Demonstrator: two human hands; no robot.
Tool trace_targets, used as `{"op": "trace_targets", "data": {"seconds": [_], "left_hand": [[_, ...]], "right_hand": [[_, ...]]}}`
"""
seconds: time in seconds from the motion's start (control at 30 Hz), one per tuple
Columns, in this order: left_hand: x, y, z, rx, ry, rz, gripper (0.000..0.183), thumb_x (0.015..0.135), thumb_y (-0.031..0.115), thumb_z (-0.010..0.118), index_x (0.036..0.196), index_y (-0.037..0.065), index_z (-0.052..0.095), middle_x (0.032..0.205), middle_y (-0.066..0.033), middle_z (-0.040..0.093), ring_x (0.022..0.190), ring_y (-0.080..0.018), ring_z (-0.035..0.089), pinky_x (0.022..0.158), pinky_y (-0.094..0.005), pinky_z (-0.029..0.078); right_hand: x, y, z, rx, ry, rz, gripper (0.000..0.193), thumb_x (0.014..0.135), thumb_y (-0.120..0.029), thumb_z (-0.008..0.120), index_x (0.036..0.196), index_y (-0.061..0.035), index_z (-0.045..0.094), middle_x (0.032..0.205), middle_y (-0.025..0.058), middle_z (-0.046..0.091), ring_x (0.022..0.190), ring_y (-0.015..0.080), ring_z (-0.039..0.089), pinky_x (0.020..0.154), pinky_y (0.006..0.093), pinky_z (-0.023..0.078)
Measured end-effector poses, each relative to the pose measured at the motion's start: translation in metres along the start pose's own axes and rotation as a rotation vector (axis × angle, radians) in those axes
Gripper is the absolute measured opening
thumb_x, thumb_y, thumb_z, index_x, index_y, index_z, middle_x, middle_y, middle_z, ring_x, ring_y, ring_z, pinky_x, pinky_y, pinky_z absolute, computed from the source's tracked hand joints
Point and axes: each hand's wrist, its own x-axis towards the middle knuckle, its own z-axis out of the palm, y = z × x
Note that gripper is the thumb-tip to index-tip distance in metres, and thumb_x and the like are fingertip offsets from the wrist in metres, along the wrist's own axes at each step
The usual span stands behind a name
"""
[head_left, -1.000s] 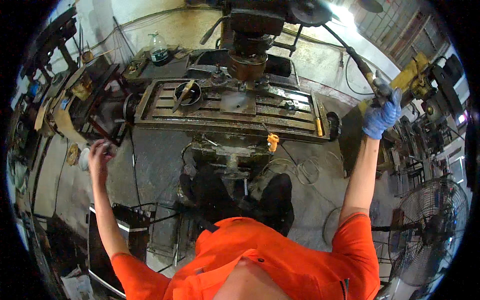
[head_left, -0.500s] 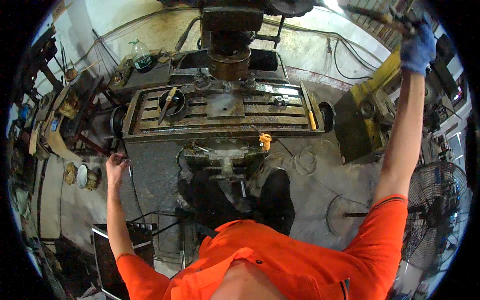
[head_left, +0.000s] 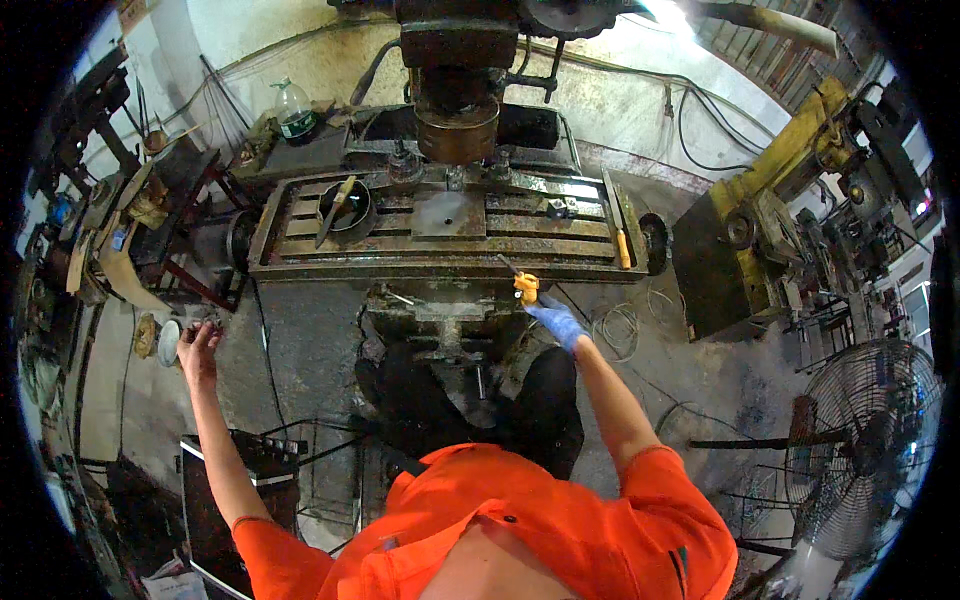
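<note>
Hands: gloved right [head_left: 558, 322] touching yellow air gun [head_left: 525, 287]; bare left [head_left: 198, 354] half-curled, contents unclear.

Gloved R hand [head_left: 556, 322], off table [head_left: 430, 273] front edge, R of ctr: fingertips blend w/ orange air gun [head_left: 525, 288], so can't tell if gripping or just touching. L hand [head_left: 199, 348], out past table's front L corner: too small & dim to tell if fingers pinch anything. Pan [head_left: 368, 212] nr table's L end: brush [head_left: 345, 190] across it hides pt of contents. Blk part [head_left: 558, 208] twd table's R end: too small to ID. Milling head [head_left: 455, 45] over rear edge: top cut off by view's upper edge. Fan [head_left: 868, 450], far R: outer side lost in dark lens rim. Orange shirt [head_left: 600, 510]: cut off at bottom.
</note>
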Motion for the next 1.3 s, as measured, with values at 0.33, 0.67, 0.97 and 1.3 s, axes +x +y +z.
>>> {"op": "trace_targets", "data": {"seconds": [0.33,0.67,0.97,1.3], "left_hand": [[-0.01,-0.048,-0.012,-0.248,0.016,-0.166,0.009,0.078,0.01,0.058,0.077,0.001,0.056,0.058,-0.0004,0.047,0.05,-0.0112,0.047,0.051,-0.028,0.046],[-0.035,-0.056,0.008,-0.058,0.034,-0.255,0.015,0.075,0.011,0.058,0.083,-0.002,0.055,0.069,-0.005,0.053,0.049,-0.0124,0.05,0.046,-0.0248,0.045],[-0.044,-0.036,0.025,0.019,-0.042,-0.223,0.016,0.075,0.017,0.057,0.087,0.006,0.058,0.08,-0.0014,0.058,0.074,-0.0123,0.053,0.068,-0.0317,0.043],[-0.094,-0.061,0.214,0.029,-0.505,-0.377,0.02,0.072,0.014,0.064,0.087,0.005,0.056,0.09,-0.0052,0.059,0.085,-0.0162,0.056,0.072,-0.0356,0.045]], "right_hand": [[-0.059,-0.126,0.017,0.137,0.279,-0.282,0.029,0.076,-0.024,0.067,0.089,-0.0018,0.055,0.069,-0.0015,0.052,0.063,0.0072,0.045,0.056,0.0228,0.039],[-0.011,-0.246,0.02,-1.261,-0.095,-0.205,0.048,0.074,-0.05,0.051,0.09,-0.006,0.064,0.087,0.0171,0.063,0.082,0.0329,0.061,0.071,0.0395,0.047],[0.031,-0.235,0.037,-1.135,-0.042,-0.17,0.046,0.073,-0.045,0.051,0.083,-0.0022,0.063,0.081,0.0196,0.062,0.079,0.0354,0.06,0.071,0.0394,0.048],[-0.119,-0.261,0.019,-0.919,-0.625,-0.241,0.044,0.076,-0.047,0.053,0.085,-0.0045,0.061,0.072,0.0223,0.058,0.072,0.0378,0.056,0.064,0.0409,0.044]]}}
